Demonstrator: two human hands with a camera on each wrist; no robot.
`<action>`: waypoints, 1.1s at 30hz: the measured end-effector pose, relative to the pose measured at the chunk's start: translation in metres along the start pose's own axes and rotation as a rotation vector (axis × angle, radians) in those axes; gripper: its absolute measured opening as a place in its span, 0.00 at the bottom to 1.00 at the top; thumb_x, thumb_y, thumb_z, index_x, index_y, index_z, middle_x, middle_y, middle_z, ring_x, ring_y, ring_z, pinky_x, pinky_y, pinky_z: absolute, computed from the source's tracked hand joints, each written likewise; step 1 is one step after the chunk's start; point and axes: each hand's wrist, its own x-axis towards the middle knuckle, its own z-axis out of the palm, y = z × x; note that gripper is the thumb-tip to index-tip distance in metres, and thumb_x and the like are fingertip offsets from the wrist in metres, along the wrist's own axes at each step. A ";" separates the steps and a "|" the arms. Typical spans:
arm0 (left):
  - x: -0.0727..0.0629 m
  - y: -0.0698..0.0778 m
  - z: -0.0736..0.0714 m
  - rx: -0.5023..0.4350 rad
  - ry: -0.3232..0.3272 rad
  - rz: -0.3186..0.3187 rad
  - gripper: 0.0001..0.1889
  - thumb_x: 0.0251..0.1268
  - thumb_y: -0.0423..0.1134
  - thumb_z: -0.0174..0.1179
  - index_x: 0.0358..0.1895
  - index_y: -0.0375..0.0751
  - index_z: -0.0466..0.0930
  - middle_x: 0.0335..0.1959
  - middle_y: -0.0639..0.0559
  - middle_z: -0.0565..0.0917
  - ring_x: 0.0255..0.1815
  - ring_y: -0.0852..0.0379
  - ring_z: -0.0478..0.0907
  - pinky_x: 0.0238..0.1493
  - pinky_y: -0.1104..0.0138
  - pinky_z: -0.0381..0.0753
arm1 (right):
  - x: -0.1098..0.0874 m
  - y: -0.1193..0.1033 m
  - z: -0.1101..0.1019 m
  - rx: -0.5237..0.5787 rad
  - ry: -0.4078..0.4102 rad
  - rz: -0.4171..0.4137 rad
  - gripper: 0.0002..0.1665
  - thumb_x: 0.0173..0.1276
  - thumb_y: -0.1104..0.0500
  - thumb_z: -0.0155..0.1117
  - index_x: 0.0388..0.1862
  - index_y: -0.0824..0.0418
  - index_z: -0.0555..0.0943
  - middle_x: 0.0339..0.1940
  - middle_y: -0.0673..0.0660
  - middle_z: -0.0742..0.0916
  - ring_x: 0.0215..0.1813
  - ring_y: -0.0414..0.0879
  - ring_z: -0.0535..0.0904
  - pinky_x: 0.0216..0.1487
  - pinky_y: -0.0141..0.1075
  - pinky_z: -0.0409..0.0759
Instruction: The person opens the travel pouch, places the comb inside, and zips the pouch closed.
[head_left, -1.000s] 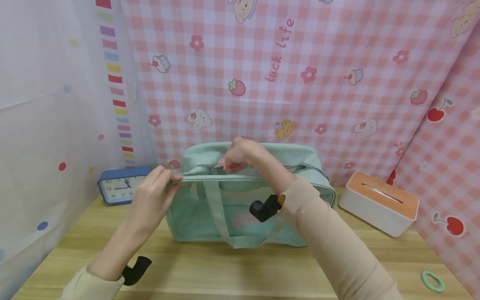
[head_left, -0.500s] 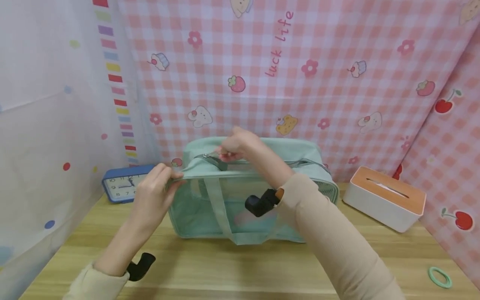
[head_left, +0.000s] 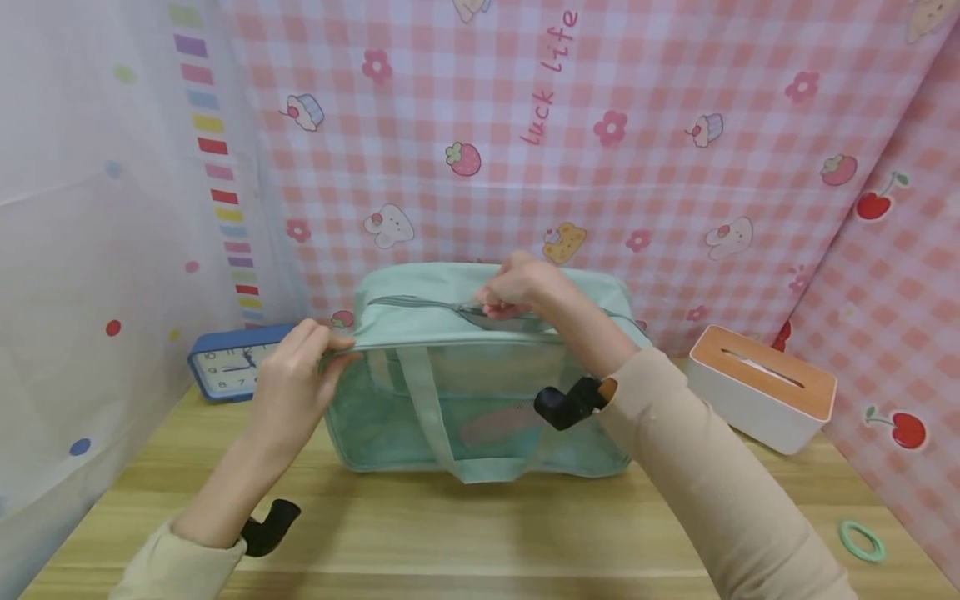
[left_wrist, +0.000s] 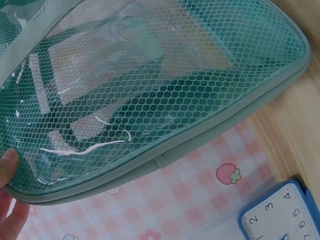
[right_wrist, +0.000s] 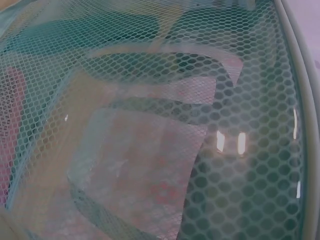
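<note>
A mint-green mesh bag with strap handles stands upright on the wooden table. My left hand pinches its top left front corner; in the left wrist view the fingertips grip the piped edge. At the top, my right hand pinches the zipper pull, partly hidden by the fingers. Left of that hand the zipper lies joined, while a gap shows under and to its right. Through the mesh front a pink item shows inside. The right wrist view is filled by the mesh panel.
A blue clock stands left of the bag, behind my left hand. To the right sits a white tissue box with an orange lid. A green ring lies at the table's right. Checked cloth hangs behind.
My right hand has moved right along the bag's top with the zipper pull, and the zipper has closed behind it. My left hand keeps its grip on the corner.
</note>
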 end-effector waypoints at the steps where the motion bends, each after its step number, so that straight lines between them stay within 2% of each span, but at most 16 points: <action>1: 0.000 0.000 0.000 -0.001 -0.002 -0.001 0.10 0.39 0.24 0.69 0.26 0.33 0.77 0.24 0.46 0.78 0.26 0.53 0.75 0.23 0.65 0.76 | -0.001 0.000 -0.001 -0.011 0.004 -0.002 0.22 0.65 0.67 0.56 0.57 0.73 0.69 0.46 0.59 0.80 0.27 0.38 0.77 0.36 0.27 0.82; 4: 0.000 0.000 0.000 -0.006 -0.010 -0.006 0.10 0.39 0.24 0.69 0.26 0.33 0.77 0.24 0.46 0.78 0.26 0.54 0.75 0.23 0.65 0.75 | -0.004 -0.001 -0.001 -0.022 0.021 -0.013 0.20 0.65 0.66 0.56 0.55 0.73 0.71 0.44 0.60 0.80 0.26 0.39 0.77 0.37 0.28 0.82; 13: -0.001 0.001 0.002 -0.006 -0.010 -0.013 0.10 0.39 0.24 0.69 0.27 0.33 0.78 0.25 0.46 0.78 0.25 0.54 0.75 0.22 0.66 0.74 | -0.011 0.005 -0.009 -0.058 0.063 -0.064 0.14 0.64 0.64 0.58 0.46 0.73 0.78 0.28 0.55 0.81 0.23 0.39 0.77 0.35 0.29 0.83; 18: -0.001 0.001 0.001 0.001 -0.008 -0.016 0.10 0.39 0.25 0.69 0.27 0.33 0.78 0.25 0.46 0.78 0.25 0.54 0.75 0.22 0.65 0.74 | -0.016 0.012 -0.018 -0.046 0.058 -0.091 0.14 0.64 0.65 0.58 0.45 0.73 0.78 0.26 0.54 0.80 0.23 0.38 0.77 0.37 0.30 0.83; 25: 0.000 0.001 -0.001 0.006 -0.014 -0.026 0.10 0.40 0.25 0.69 0.28 0.33 0.78 0.24 0.46 0.78 0.25 0.54 0.75 0.22 0.64 0.75 | -0.021 0.024 -0.033 -0.053 0.083 -0.075 0.14 0.65 0.63 0.57 0.46 0.71 0.79 0.22 0.51 0.81 0.21 0.36 0.77 0.35 0.28 0.82; 33: 0.001 0.001 -0.001 -0.004 -0.018 -0.033 0.10 0.40 0.25 0.69 0.28 0.33 0.78 0.25 0.46 0.78 0.24 0.55 0.74 0.22 0.66 0.73 | -0.022 0.029 -0.041 -0.035 0.075 -0.093 0.15 0.65 0.65 0.56 0.48 0.73 0.78 0.22 0.52 0.81 0.22 0.37 0.77 0.34 0.28 0.82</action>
